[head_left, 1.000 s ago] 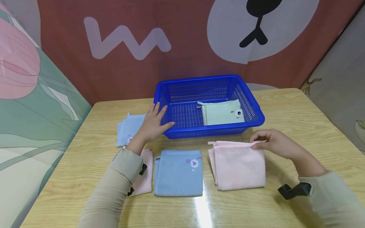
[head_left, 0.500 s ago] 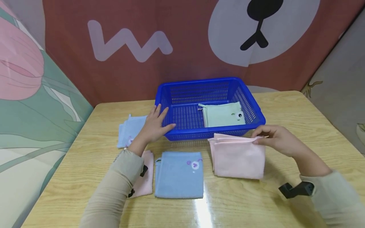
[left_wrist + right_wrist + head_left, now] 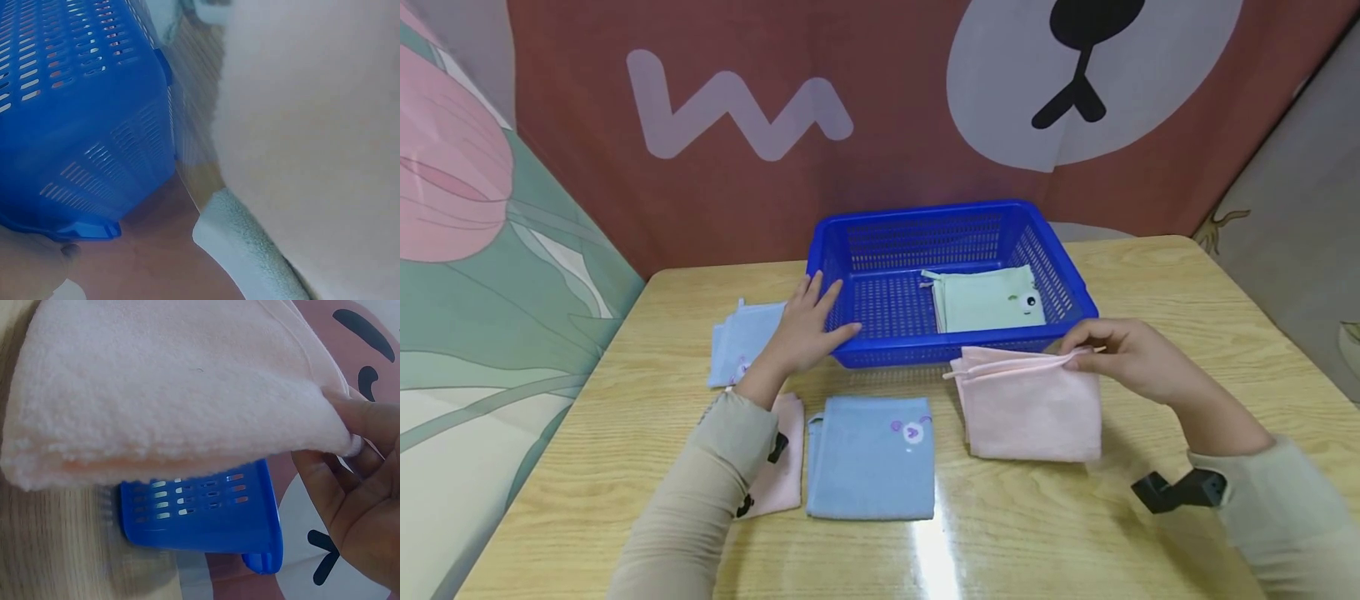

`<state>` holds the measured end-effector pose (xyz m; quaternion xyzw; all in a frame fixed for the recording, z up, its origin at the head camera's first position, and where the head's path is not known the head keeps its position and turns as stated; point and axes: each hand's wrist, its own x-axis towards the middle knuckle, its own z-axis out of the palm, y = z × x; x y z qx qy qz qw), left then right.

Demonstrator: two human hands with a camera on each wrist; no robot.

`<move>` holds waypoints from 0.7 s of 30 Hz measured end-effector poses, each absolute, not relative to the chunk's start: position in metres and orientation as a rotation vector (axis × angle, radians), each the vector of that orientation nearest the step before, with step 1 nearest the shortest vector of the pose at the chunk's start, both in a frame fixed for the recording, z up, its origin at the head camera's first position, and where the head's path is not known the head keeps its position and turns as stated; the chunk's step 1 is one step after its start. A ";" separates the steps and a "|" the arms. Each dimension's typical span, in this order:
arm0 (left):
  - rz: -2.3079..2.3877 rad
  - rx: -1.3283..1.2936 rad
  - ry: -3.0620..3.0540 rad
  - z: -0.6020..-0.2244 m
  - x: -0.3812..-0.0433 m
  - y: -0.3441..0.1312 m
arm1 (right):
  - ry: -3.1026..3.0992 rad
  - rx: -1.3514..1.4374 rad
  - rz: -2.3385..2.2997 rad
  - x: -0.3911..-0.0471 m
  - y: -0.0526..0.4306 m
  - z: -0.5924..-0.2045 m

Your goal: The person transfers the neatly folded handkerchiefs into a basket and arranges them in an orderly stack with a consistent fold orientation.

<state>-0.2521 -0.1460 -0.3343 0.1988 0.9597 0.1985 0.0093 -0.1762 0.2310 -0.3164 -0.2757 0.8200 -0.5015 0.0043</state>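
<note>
My right hand (image 3: 1131, 358) pinches the upper right corner of a folded pink towel (image 3: 1033, 408), which hangs in front of the basket. Its terry folds (image 3: 181, 394) fill much of the right wrist view, with thumb and fingers at the corner. My left hand (image 3: 808, 325), fingers spread, rests on the left front corner of the blue plastic basket (image 3: 895, 343). Inside the basket, at the right, lies a folded pale green towel (image 3: 985, 302) with an eye-like patch. Basket slats (image 3: 81, 112) show large in the left wrist view.
A folded blue towel (image 3: 871, 467) with a small animal face lies mid-table. Another blue towel (image 3: 745, 333) lies left of the basket, partly behind my left hand. Under my left forearm is a second pink towel (image 3: 782, 467). A printed curtain (image 3: 737, 200) hangs behind the wooden table (image 3: 1157, 292).
My right hand has lifted the pink towel, raising its lower edge off the table and bringing it toward the basket front. The left hand keeps its place on the basket.
</note>
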 end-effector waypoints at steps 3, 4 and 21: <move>0.614 0.623 2.999 -0.334 -0.252 -0.146 | 2.561 -0.864 -1.556 -0.175 0.231 -0.314; 0.614 0.621 3.000 -0.334 -0.252 -0.146 | 2.560 -0.866 -1.551 -0.175 0.230 -0.313; 0.605 0.631 3.025 -0.338 -0.254 -0.146 | 2.605 -0.979 -1.565 -0.172 0.229 -0.301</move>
